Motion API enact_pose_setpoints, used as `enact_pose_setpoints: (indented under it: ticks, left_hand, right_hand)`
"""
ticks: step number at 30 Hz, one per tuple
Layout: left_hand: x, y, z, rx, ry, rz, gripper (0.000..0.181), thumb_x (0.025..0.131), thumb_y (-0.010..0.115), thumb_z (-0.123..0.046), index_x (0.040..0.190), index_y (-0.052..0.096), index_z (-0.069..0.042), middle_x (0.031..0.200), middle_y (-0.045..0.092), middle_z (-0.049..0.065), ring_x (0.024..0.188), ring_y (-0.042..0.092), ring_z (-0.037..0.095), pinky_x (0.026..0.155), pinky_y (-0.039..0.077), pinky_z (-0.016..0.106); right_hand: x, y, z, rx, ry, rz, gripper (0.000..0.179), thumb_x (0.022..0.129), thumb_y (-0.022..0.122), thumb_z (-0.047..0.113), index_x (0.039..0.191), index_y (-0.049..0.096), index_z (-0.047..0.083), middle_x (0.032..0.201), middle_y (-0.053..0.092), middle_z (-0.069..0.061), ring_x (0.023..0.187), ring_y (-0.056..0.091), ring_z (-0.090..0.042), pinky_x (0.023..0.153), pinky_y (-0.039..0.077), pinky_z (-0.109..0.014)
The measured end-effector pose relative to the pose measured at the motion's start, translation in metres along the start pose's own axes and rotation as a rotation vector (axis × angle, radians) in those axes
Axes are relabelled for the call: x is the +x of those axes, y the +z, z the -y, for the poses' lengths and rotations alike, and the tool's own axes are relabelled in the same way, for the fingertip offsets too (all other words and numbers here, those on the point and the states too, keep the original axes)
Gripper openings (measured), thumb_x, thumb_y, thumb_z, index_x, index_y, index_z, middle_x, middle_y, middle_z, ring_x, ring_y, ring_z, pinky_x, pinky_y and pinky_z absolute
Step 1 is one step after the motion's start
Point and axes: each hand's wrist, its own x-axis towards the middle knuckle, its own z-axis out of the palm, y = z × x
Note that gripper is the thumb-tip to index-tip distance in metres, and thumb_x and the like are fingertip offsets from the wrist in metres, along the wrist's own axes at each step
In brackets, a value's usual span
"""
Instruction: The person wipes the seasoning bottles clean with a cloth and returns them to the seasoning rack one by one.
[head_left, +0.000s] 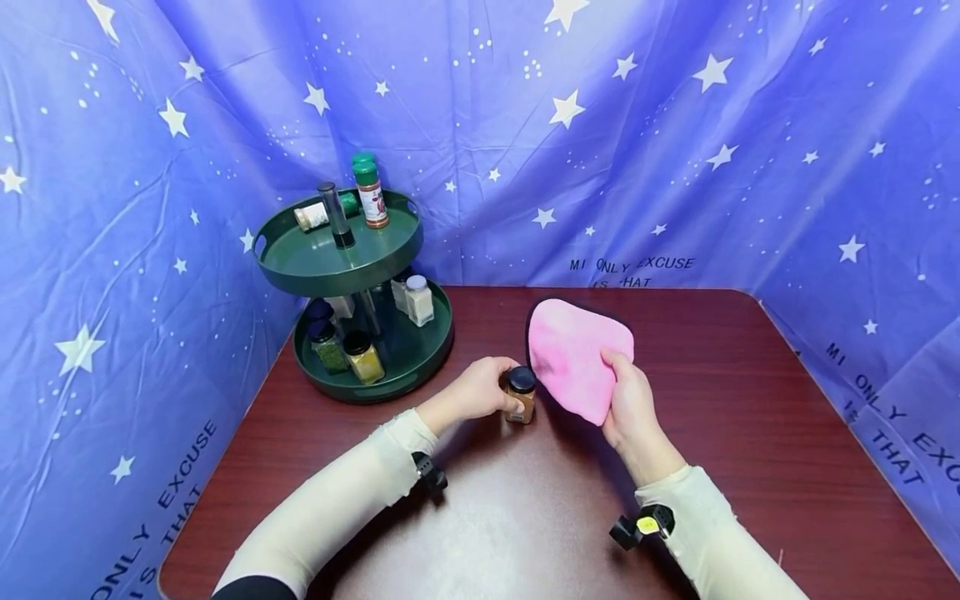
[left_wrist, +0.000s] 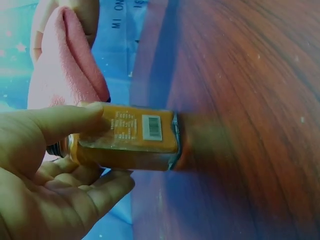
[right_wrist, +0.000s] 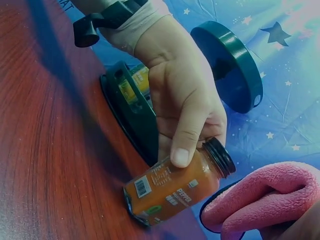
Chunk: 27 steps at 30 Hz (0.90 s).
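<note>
My left hand (head_left: 480, 390) grips a square glass spice jar (head_left: 521, 404) with a black lid and orange-brown powder inside. In the right wrist view the jar (right_wrist: 172, 186) shows a barcode label and the word pepper, with the left thumb pressed on its side. Its base is close over the tabletop in the left wrist view. My right hand (head_left: 632, 412) holds a pink plush cloth (head_left: 573, 354) with a dark edge, pinched at its near right side. The cloth hangs just right of the jar, folded over in the right wrist view.
A dark green two-tier rack (head_left: 337, 271) stands at the table's back left. Green-capped shakers (head_left: 371, 196) sit on its upper tier, one lying on its side. Several jars, including a yellow one (head_left: 363, 358), stand below. A blue starry curtain surrounds the reddish wooden table (head_left: 720, 375).
</note>
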Motion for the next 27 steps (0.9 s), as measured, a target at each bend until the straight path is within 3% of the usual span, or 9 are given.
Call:
enact_pose_setpoints:
  ticks: [5, 10, 14, 19, 27]
  left_hand:
    - [-0.006, 0.004, -0.003, 0.007, -0.021, -0.070, 0.055, 0.074, 0.094, -0.024, 0.119, 0.067, -0.008, 0.106, 0.074, 0.002, 0.098, 0.065, 0.015, 0.092, 0.051, 0.032]
    - [-0.012, 0.010, -0.009, 0.095, -0.028, -0.209, 0.063, 0.074, 0.089, -0.052, 0.114, 0.066, -0.008, 0.099, 0.071, 0.001, 0.087, 0.063, 0.014, 0.078, 0.052, 0.028]
    - [-0.015, 0.014, -0.014, 0.180, -0.052, -0.272, 0.064, 0.073, 0.085, -0.062, 0.101, 0.062, -0.009, 0.089, 0.064, -0.001, 0.078, 0.059, 0.014, 0.070, 0.050, 0.027]
    - [-0.016, 0.017, -0.016, 0.209, -0.088, -0.299, 0.057, 0.073, 0.086, -0.060, 0.086, 0.056, -0.013, 0.077, 0.059, -0.002, 0.071, 0.058, 0.014, 0.063, 0.049, 0.027]
    - [-0.016, 0.015, -0.017, 0.175, -0.058, -0.283, 0.043, 0.076, 0.089, -0.041, 0.094, 0.065, -0.010, 0.086, 0.068, 0.000, 0.079, 0.065, 0.015, 0.072, 0.053, 0.029]
  right_hand:
    - [0.000, -0.002, -0.001, -0.008, -0.006, -0.012, 0.015, 0.107, 0.043, 0.016, 0.103, 0.056, 0.011, 0.084, 0.072, 0.004, 0.077, 0.071, -0.008, 0.070, 0.058, -0.024]
    - [0.000, -0.004, -0.002, -0.007, 0.009, -0.007, 0.014, 0.108, 0.043, 0.017, 0.104, 0.055, 0.011, 0.085, 0.071, 0.004, 0.077, 0.071, -0.008, 0.070, 0.058, -0.024]
    - [0.000, -0.005, -0.003, 0.001, 0.012, -0.007, 0.015, 0.108, 0.042, 0.017, 0.104, 0.055, 0.011, 0.085, 0.071, 0.004, 0.077, 0.071, -0.008, 0.070, 0.058, -0.024]
    - [-0.001, -0.005, -0.005, 0.005, 0.015, -0.007, 0.015, 0.108, 0.041, 0.017, 0.104, 0.055, 0.010, 0.084, 0.071, 0.004, 0.077, 0.071, -0.008, 0.070, 0.058, -0.024]
    - [-0.003, -0.006, -0.006, 0.003, 0.013, 0.014, 0.015, 0.108, 0.040, 0.017, 0.106, 0.053, 0.011, 0.086, 0.071, 0.004, 0.079, 0.070, -0.008, 0.071, 0.058, -0.025]
